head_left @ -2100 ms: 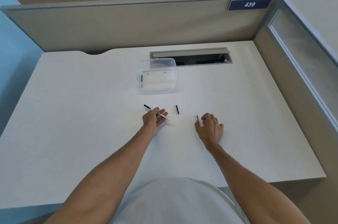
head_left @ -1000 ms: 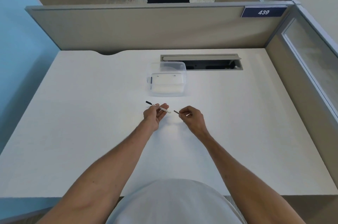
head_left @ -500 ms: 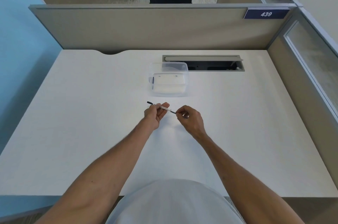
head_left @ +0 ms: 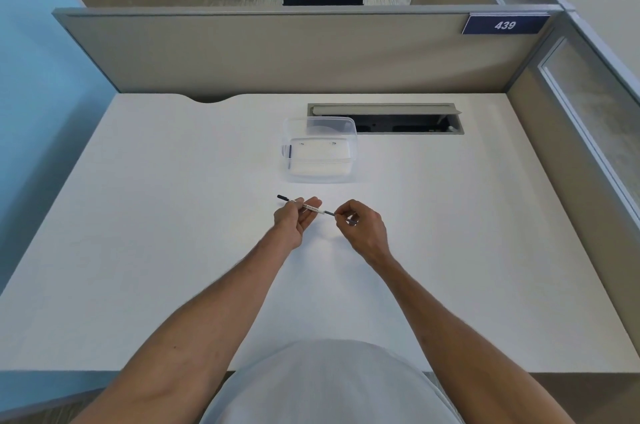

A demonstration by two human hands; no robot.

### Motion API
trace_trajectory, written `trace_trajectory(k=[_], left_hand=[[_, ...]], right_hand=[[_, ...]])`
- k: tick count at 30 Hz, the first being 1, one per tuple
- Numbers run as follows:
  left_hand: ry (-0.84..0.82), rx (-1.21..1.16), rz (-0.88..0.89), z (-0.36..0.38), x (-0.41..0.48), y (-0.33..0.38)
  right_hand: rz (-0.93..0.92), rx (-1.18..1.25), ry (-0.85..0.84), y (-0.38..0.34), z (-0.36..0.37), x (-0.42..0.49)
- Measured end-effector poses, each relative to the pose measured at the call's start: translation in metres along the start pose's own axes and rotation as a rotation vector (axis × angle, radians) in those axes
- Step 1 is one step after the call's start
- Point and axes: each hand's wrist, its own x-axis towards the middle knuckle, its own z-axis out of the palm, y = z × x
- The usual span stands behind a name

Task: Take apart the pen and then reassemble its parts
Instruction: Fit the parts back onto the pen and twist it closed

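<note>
A thin white pen barrel (head_left: 309,207) with a black end cap at its far left is pinched in my left hand (head_left: 293,221), just above the white desk (head_left: 156,250). My right hand (head_left: 362,228) grips a small dark pen piece (head_left: 330,213) that meets the right end of the barrel. Another thin dark part pokes out under my right fingers; I cannot tell what it is. Both hands sit close together at the desk's middle.
A clear plastic box (head_left: 320,148) with a dark pen part along its left wall stands just beyond my hands. Behind it is an open cable tray (head_left: 408,119) in the desk. Grey partitions close off the back and right side.
My right hand left the desk, picked up a small dark piece and brought it left to the barrel's end. The loose parts seen earlier on the desk are gone from view.
</note>
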Motion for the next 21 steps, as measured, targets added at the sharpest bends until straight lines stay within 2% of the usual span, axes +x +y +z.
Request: trace_trajectory(k=[12, 21], left_hand=[[0.005, 0.020, -0.006, 0.001, 0.004, 0.001], [-0.021, -0.023, -0.010, 0.006, 0.001, 0.007]], right_hand=[[-0.007, -0.031, 0.002, 0.001, 0.003, 0.003], [-0.131, -0.076, 0.023, -0.013, 0.007, 0.011]])
